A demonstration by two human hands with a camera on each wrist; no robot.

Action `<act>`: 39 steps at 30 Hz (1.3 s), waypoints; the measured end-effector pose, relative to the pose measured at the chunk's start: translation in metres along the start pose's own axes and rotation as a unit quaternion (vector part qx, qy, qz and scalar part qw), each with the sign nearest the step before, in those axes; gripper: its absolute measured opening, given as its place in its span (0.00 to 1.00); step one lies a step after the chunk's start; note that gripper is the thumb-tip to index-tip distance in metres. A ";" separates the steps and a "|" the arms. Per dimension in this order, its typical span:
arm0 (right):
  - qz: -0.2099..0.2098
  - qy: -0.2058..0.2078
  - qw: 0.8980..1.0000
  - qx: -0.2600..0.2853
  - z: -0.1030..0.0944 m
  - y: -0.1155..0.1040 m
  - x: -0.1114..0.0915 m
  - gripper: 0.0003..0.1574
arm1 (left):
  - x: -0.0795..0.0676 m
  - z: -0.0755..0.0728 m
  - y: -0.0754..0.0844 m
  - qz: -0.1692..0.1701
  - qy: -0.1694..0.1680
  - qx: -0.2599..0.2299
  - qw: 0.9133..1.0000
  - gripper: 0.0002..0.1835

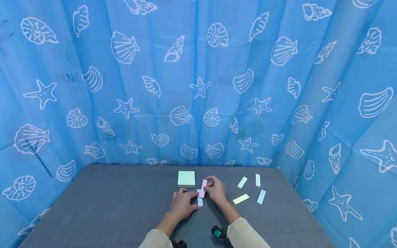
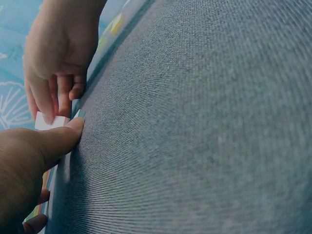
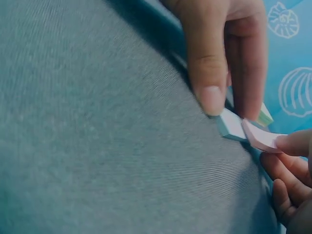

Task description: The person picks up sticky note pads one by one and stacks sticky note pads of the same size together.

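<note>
Tabletop [image 1: 108, 206]: likely firm backing.
Left hand [image 1: 182, 204]: thumb and finger hold blue pad [image 1: 200, 202]; best kept steady.
Right hand [image 1: 217, 190]: pinches pink pad [image 1: 203, 189]; gentle pressure should limit bending.
Pink pad: overlaps blue pad at one o'clock.

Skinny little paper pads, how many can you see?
6: pink pad in the right hand, blue pad at the left hand; farther right, yellow pad, light blue pad, two pale green pads. Hands may hide more.

Bright, even light fills the head view; both wrist views are dimmer, soft shadows darkening the desk [image 1: 108, 206].
</note>
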State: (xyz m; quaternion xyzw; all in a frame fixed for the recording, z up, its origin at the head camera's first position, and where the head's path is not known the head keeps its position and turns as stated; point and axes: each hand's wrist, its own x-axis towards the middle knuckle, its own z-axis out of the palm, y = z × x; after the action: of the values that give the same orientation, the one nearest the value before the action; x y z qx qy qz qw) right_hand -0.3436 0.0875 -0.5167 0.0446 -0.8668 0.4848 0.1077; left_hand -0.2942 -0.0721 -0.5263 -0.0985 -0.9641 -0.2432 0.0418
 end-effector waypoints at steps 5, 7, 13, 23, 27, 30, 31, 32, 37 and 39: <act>-0.011 -0.008 0.999 -0.037 0.004 0.000 0.001 0.13 | -0.001 -0.002 0.001 0.007 0.001 0.001 1.000 0.29; -0.020 -0.014 0.998 -0.052 0.004 0.000 0.002 0.11 | -0.001 -0.002 0.000 0.011 0.002 0.003 1.000 0.28; -0.030 -0.041 0.996 -0.079 0.003 -0.002 0.003 0.06 | -0.002 -0.002 0.001 0.011 -0.001 -0.010 1.000 0.27; -0.041 -0.093 0.990 -0.099 -0.001 -0.001 0.007 0.04 | -0.003 -0.001 0.000 0.026 -0.003 -0.006 1.000 0.23; -0.039 -0.113 0.988 -0.096 -0.002 -0.001 0.009 0.03 | -0.004 0.000 -0.001 0.031 -0.003 -0.003 1.000 0.23; -0.036 -0.127 0.987 -0.097 -0.002 -0.002 0.009 0.03 | -0.004 0.000 -0.001 0.034 -0.001 -0.002 0.999 0.23; -0.035 -0.132 0.986 -0.097 -0.002 -0.002 0.009 0.03 | -0.004 0.000 -0.001 0.035 0.001 -0.001 0.999 0.23; -0.038 -0.137 0.985 -0.098 -0.003 -0.002 0.009 0.03 | -0.004 0.000 -0.001 0.037 0.002 0.000 0.999 0.23; -0.040 -0.157 0.982 -0.102 -0.005 -0.003 0.010 0.03 | -0.004 0.000 -0.002 0.040 0.006 -0.002 0.999 0.22; -0.037 -0.163 0.980 -0.104 -0.006 -0.003 0.010 0.03 | -0.004 0.001 -0.002 0.040 0.005 0.000 0.999 0.22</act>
State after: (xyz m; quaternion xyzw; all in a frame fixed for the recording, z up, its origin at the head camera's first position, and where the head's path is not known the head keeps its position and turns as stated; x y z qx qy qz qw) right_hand -0.3522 0.0911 -0.5084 0.1440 -0.9160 0.3743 -0.0129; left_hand -0.2904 -0.0739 -0.5282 -0.1356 -0.9592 -0.2417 0.0560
